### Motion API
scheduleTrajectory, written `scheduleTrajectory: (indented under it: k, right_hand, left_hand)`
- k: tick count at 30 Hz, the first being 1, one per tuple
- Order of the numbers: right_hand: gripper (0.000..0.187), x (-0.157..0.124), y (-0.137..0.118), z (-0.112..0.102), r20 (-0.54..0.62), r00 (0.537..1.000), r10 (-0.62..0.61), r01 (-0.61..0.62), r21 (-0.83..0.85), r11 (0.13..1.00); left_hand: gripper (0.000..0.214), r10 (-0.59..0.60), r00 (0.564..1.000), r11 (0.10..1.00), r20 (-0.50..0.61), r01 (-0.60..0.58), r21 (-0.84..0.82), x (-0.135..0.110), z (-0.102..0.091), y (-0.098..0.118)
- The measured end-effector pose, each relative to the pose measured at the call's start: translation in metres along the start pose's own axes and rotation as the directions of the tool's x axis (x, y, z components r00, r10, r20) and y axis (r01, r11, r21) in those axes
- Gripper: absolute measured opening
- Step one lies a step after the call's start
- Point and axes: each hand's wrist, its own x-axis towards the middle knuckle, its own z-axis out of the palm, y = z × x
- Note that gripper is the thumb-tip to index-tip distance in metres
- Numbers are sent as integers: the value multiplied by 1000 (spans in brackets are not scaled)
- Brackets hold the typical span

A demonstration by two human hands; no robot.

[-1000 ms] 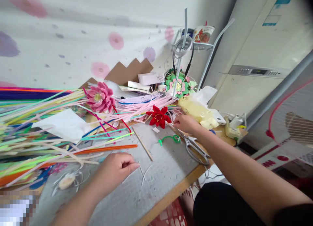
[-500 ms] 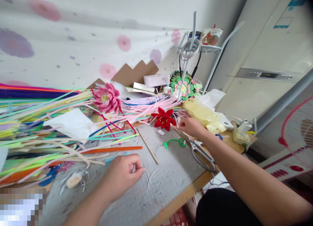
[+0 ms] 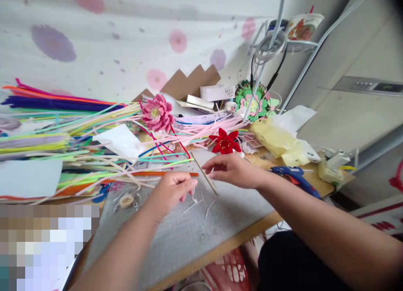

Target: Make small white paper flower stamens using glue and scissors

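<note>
Over the grey mat [image 3: 176,249], my left hand [image 3: 174,192] is closed with thumb and fingertips pinched together. A short white strand shows just below the fingertips; whether it is in the pinch is unclear. My right hand [image 3: 234,170] hovers palm down with its fingers apart, close to a thin wooden stick [image 3: 206,175] and holding nothing I can see. Thin white offcuts [image 3: 208,207] lie on the mat below the hands. A red felt-like flower [image 3: 226,140] sits just beyond my right hand.
Bundles of coloured pipe cleaners [image 3: 72,140] cover the left and back. A pink flower [image 3: 158,113] stands among them. A roll of tape [image 3: 126,201] lies left. Right are a blue glue gun [image 3: 297,179], yellow plastic packaging [image 3: 272,137] and a white rack post [image 3: 256,89].
My right hand has moved left from beside the scissors, and its fingers have opened. The scissors and green curl are now out of sight; the glue gun shows more. The view has shifted.
</note>
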Motion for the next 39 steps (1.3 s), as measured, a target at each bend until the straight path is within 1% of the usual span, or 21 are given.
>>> scheduleTrajectory:
  k: [2, 4, 5, 7, 9, 10, 13, 15, 17, 19, 21, 23, 25, 26, 28, 30, 31, 33, 35, 37, 39]
  right_hand:
    - [44, 5, -5, 22, 144, 990, -3, -36, 269, 963]
    - [54, 10, -7, 38, 220, 975, 19, -116, 438, 891]
    - [54, 11, -7, 45, 217, 975, 52, -152, 475, 867]
    - [51, 13, -7, 53, 174, 976, 134, -202, 477, 855]
    - [52, 13, -6, 56, 143, 974, 178, -222, 407, 886]
    - [53, 13, -5, 56, 134, 974, 181, -217, 347, 912]
    - [56, 7, -4, 52, 126, 980, 156, -171, 114, 979]
    - [57, 3, -4, 48, 146, 980, 137, -131, -47, 990]
    - [54, 1, -3, 44, 145, 983, 113, -89, -164, 982]
    - [44, 0, 1, 40, 92, 991, 96, -75, -211, 975]
    - [29, 1, 5, 35, 7, 996, 92, -88, -211, 973]
    - [19, 0, 9, 31, -114, 991, 76, -97, -195, 976]
    - [18, -1, 8, 29, -245, 970, 0, -40, -160, 986]
    - [21, -3, 6, 30, -285, 956, -68, 28, -140, 990]
    - [31, -7, -1, 34, -275, 928, -251, 223, -130, 966]
    - [41, -11, -9, 42, -167, 886, -433, 407, -172, 897]
    - [44, -11, -12, 46, -115, 862, -493, 466, -202, 862]
    - [46, -9, -12, 52, -55, 835, -547, 517, -261, 815]
    - [44, -4, -7, 52, -69, 847, -528, 486, -306, 819]
    - [35, 5, 3, 46, -113, 892, -438, 382, -331, 863]
    - [26, 18, 13, 34, -204, 939, -278, 199, -338, 920]
  left_hand:
    - [33, 29, 999, 998, -35, -31, -59, 1, 0, -1]
    - [32, 23, 998, 994, -57, -29, -107, 1, 0, -2]
    - [31, 16, 998, 992, -66, -24, -122, 1, 0, -2]
    - [30, 7, 994, 989, -106, -22, -144, 2, 1, -3]
    - [28, 3, 975, 979, -223, -48, -197, 4, 1, -4]
    - [27, -1, 953, 971, -303, -72, -229, 6, 0, -6]
    - [24, -24, 845, 941, -535, -161, -296, 11, -4, -10]
    - [23, -35, 788, 930, -614, -199, -309, 14, -7, -13]
    - [23, -45, 768, 922, -639, -215, -323, 15, -8, -14]
    - [25, -40, 790, 917, -612, -215, -337, 15, -7, -15]
    - [26, -17, 832, 917, -554, -208, -340, 14, -5, -14]
    - [25, 16, 881, 923, -472, -195, -331, 11, -3, -12]
    - [23, 55, 929, 934, -366, -178, -310, 8, 1, -9]
    - [22, 78, 951, 940, -300, -171, -296, 6, 3, -7]
    - [19, 128, 979, 950, -160, -168, -264, 2, 10, -5]
    - [12, 167, 984, 951, -65, -178, -253, 0, 18, -5]
    - [8, 190, 981, 945, -34, -192, -265, -1, 21, -7]
    - [8, 207, 977, 934, -46, -211, -287, -2, 25, -9]
    - [10, 191, 976, 930, -103, -214, -300, -2, 24, -10]
    - [16, 163, 971, 919, -173, -213, -331, -3, 21, -8]
    - [25, 118, 961, 900, -251, -210, -381, -3, 17, -5]
